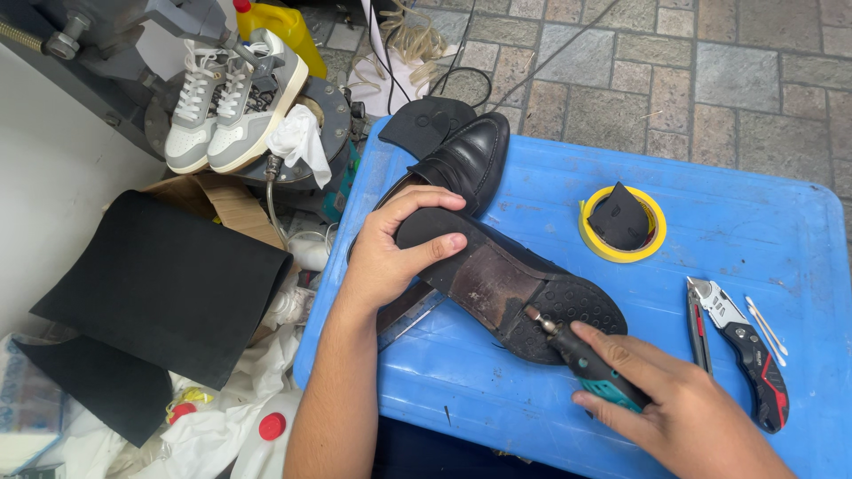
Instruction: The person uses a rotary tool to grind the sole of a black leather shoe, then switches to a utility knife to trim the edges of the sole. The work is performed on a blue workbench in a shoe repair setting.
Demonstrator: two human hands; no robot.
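The left hand (390,253) grips the heel end of an upturned black shoe (510,284), fingers wrapped over its edge and the thumb pressed on the sole. The shoe lies sole-up across the near-left part of a blue table (710,222), heel to the left, toe to the right.

The right hand (666,390) holds a rotary tool (586,364), its fingers closed round the teal and black body. The tool's metal tip touches the patterned rubber forepart of the sole.

A second black shoe (470,160) lies upright just beyond the first, touching it, with its toe pointing far. A loose black sole piece (426,124) rests at the far-left table edge, beside that toe.

To the right, well apart from the shoes, a yellow tape roll (590,239) lies flat with a black rubber piece (619,217) on top of it. Near the right edge lies a folding knife (741,341) with red and black grips, and two cotton swabs (765,324) just right of it.

Off the table to the left, a black rubber sheet (160,284) drapes over cardboard and white bags. Farther left and far, a pair of grey and white sneakers (226,102) leans against a machine (98,35), with a white rag (297,142) beside them. Nothing lies between the tool and the sole.
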